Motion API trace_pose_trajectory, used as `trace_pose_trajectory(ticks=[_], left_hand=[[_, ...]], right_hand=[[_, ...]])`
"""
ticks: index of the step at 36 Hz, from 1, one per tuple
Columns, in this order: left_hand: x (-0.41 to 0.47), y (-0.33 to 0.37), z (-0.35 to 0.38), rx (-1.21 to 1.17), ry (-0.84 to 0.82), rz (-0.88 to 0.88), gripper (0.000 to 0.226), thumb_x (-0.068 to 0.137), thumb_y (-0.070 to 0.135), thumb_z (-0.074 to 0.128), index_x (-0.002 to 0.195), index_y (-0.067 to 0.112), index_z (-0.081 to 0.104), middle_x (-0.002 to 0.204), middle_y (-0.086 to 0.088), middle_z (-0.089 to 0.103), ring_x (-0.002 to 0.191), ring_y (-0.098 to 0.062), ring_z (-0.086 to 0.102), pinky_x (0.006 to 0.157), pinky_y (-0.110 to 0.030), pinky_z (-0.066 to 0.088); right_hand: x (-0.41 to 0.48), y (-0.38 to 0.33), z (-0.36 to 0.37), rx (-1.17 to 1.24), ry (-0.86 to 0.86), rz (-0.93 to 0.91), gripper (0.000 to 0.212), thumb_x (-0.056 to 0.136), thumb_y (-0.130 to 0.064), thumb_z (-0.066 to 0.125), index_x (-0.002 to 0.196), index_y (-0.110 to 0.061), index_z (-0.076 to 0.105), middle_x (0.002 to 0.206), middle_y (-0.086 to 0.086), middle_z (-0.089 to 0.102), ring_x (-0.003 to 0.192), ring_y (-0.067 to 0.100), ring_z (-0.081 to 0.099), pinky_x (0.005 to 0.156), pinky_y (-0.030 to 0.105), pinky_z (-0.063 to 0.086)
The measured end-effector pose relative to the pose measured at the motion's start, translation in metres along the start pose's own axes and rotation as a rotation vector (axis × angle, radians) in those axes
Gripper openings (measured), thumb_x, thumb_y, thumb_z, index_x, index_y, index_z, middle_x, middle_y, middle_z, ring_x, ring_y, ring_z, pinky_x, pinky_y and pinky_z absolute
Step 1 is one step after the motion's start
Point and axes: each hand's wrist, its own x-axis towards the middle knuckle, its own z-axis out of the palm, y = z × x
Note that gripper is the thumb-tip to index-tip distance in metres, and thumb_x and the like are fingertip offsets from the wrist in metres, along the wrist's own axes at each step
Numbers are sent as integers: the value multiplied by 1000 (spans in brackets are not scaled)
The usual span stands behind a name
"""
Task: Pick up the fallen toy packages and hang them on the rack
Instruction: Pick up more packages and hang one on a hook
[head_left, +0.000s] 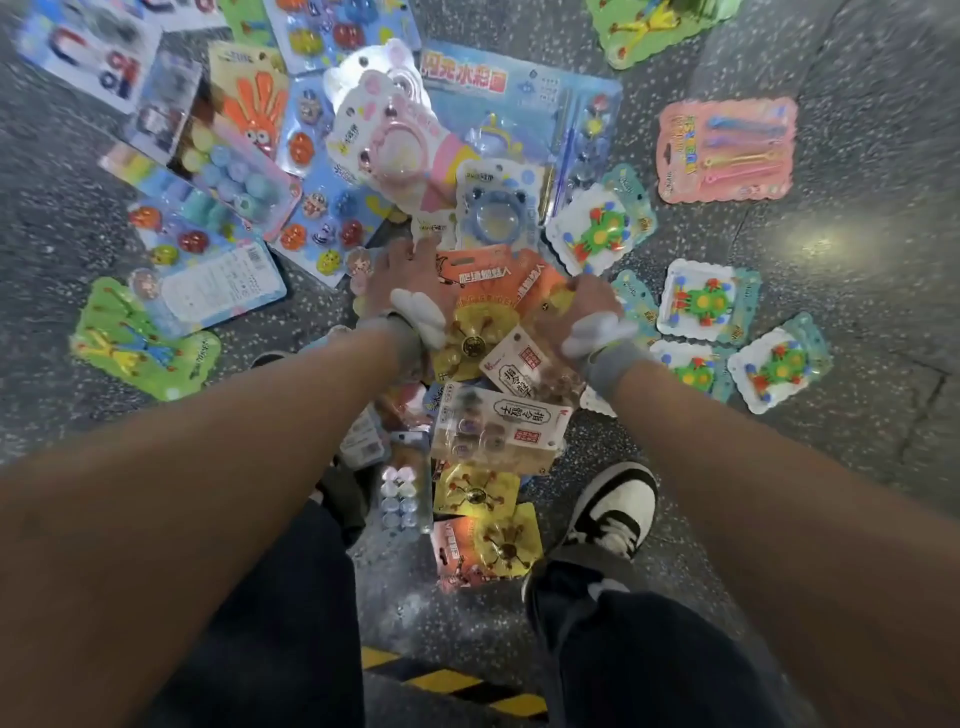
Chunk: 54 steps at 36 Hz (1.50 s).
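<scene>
Head view: my left hand (400, 283) lies with fingers stretched out flat on the near-left edge of the orange package (485, 280). My right hand (579, 309) is at its right edge, and blur hides whether it is grasping or merely touching. That package sits on top of the pile on the floor (841, 457), overlapping yellow ones nearer to me. I judge it light, a stiff card back under a thin clear blister (slick, and easy to dent). I'd pinch the bare card edge near the hang hole, not the bubble. Further right lie the frog packages (701, 301), and on the far side the pink bear package (387, 140). The rack is out of sight.
</scene>
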Motion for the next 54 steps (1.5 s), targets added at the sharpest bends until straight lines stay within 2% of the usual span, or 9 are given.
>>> trace_pose_trajectory(ticks=[7,16,22,26,32,36,40,45,54], left_hand=[[30,-6,14,26,-85,56,64,92,45,55,146,18,34,144,-15,44,132,-37,39,103,-44,39],[41,-7,-8,-3,-160,67,35,99,29,54,129,11,58,133,-10,58,120,-26,54,82,-25,36],[20,-14,-21,-68,-177,94,32,99,34,53,119,10,60,114,-7,63,93,-23,55,67,-26,36],[10,-22,-31,-104,-209,107,26,97,31,58,114,12,57,104,-5,59,85,-19,50,59,-27,37],[-8,-25,-57,-248,-259,91,19,97,22,58,115,17,62,110,-4,65,91,-24,61,74,-35,52],[-27,-25,-80,-242,-268,112,24,99,18,54,121,16,64,122,-3,62,90,-19,55,63,-21,45],[-65,-10,-126,-227,-289,112,22,99,20,54,118,18,66,111,2,61,82,-19,56,61,-24,48],[-124,11,-196,-256,-277,60,7,90,38,67,84,35,68,105,-8,70,83,-25,67,79,-40,57],[-236,64,-357,-291,-251,115,56,57,90,56,76,39,68,84,0,74,74,-22,71,72,-44,60]], right_hand=[[41,-18,2,-19,26,-47,57,87,-33,62,136,-12,40,135,10,51,122,29,51,96,35,43],[55,-25,6,-53,23,-75,37,90,-28,62,124,-16,53,121,6,61,108,25,59,77,30,40],[52,-36,-5,-191,-16,-116,41,89,-32,62,128,-21,52,128,6,58,115,26,57,94,37,49],[44,-43,-9,-150,22,-93,31,85,-34,61,114,-24,53,117,5,57,94,25,54,60,30,35],[20,-45,-13,-13,-29,-177,12,89,-25,58,95,-18,50,92,3,58,78,23,50,64,30,36],[-7,-40,-27,-31,-107,-264,21,88,-10,58,107,-15,65,110,7,66,101,28,63,85,35,54],[-41,-37,-73,29,-197,-271,32,95,-6,54,126,-4,63,131,13,60,102,26,61,59,4,41],[-113,-37,-141,214,-62,-216,30,93,-14,59,122,-8,64,125,14,62,117,31,56,91,28,43],[-282,-38,-300,381,36,-329,23,92,0,56,114,-4,64,112,15,62,108,27,58,78,24,40]])
